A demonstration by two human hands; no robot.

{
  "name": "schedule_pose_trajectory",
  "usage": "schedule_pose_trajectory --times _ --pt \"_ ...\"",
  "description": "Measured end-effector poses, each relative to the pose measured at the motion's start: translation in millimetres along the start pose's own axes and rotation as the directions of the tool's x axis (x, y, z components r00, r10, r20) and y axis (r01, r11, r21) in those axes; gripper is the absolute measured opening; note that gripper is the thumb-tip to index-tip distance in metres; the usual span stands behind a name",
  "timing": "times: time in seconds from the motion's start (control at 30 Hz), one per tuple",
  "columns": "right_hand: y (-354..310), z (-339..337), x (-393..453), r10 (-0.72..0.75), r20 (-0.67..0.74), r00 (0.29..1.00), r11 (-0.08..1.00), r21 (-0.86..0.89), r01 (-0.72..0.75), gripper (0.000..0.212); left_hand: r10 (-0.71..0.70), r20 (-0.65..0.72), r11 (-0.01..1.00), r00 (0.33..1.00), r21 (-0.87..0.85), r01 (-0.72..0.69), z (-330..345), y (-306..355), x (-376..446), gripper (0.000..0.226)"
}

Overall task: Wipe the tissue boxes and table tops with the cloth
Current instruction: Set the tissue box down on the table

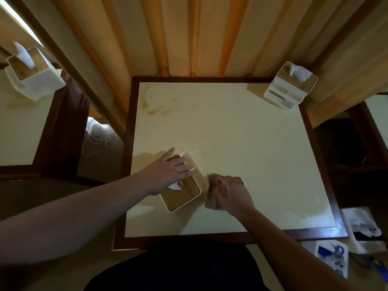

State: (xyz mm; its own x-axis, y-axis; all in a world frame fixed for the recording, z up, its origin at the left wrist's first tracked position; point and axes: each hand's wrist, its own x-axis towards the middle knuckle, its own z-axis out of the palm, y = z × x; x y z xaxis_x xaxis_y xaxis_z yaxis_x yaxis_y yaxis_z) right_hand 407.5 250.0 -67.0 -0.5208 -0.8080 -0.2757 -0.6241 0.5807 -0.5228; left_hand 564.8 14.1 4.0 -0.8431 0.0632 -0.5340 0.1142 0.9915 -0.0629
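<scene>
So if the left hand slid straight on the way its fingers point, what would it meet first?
Probably nothing soon. The left hand rests on the near tissue box, pointing up and right across bare table top. The far tissue box lies roughly that way, though depth is unclear.

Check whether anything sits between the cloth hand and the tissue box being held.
Nothing visible does. The right hand grips the cloth right beside the near tissue box, which the left hand steadies from above.

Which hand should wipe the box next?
The right hand: it already grips the cloth beside the tissue box. The left hand rests flat on top, steadying it.
</scene>
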Motion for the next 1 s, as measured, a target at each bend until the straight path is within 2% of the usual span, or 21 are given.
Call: schedule_pose_trajectory --times 0.1,0.2,0.27,0.33,0.4,0.47,0.57,0.7,0.87,1.0 --pt "-16 2 10 -0.024 0.015 1.0 0.998 0.061 0.023 0.053 0.054 -0.012 0.996 0.998 0.073 -0.053 8 -7 -5 0.102" --pt "-27 7 14 -0.056 0.083 0.995 0.996 0.08 0.049 0.063 0.003 -0.005 1.0 1.0 -0.021 -0.003 7 -4 -9 0.104" --pt "-28 12 16 -0.078 0.114 0.99 0.994 0.082 0.069 0.069 -0.15 -0.051 0.96 0.987 -0.248 0.133 3 8 -8 0.093" --pt "-26 18 18 -0.102 0.131 0.986 0.993 0.077 0.092 0.074 -0.37 -0.09 0.83 0.924 -0.479 0.286 1 27 -5 0.084" --pt "-24 23 21 -0.123 0.149 0.981 0.991 0.066 0.114 0.078 -0.546 -0.096 0.701 0.832 -0.596 0.392 5 46 2 0.079" --pt "-23 27 22 -0.131 0.166 0.977 0.991 0.047 0.125 0.081 -0.636 -0.089 0.635 0.767 -0.626 0.453 11 61 10 0.078" --pt "-23 31 23 -0.127 0.212 0.969 0.992 0.018 0.126 0.079 -0.669 -0.067 0.61 0.74 -0.618 0.496 19 74 23 0.079" --pt "-26 30 23 -0.095 0.279 0.956 0.995 0.034 0.089 0.069 -0.66 -0.058 0.647 0.749 -0.551 0.527 27 80 31 0.08" --pt "-25 37 23 -0.093 0.269 0.958 0.995 0.066 0.078 0.065 -0.649 -0.063 0.656 0.758 -0.552 0.516 32 80 33 0.081" --pt "-28 37 23 -0.086 0.26 0.962 0.996 0.0 0.089 0.064 -0.638 -0.084 0.667 0.766 -0.558 0.494 35 73 32 0.084"
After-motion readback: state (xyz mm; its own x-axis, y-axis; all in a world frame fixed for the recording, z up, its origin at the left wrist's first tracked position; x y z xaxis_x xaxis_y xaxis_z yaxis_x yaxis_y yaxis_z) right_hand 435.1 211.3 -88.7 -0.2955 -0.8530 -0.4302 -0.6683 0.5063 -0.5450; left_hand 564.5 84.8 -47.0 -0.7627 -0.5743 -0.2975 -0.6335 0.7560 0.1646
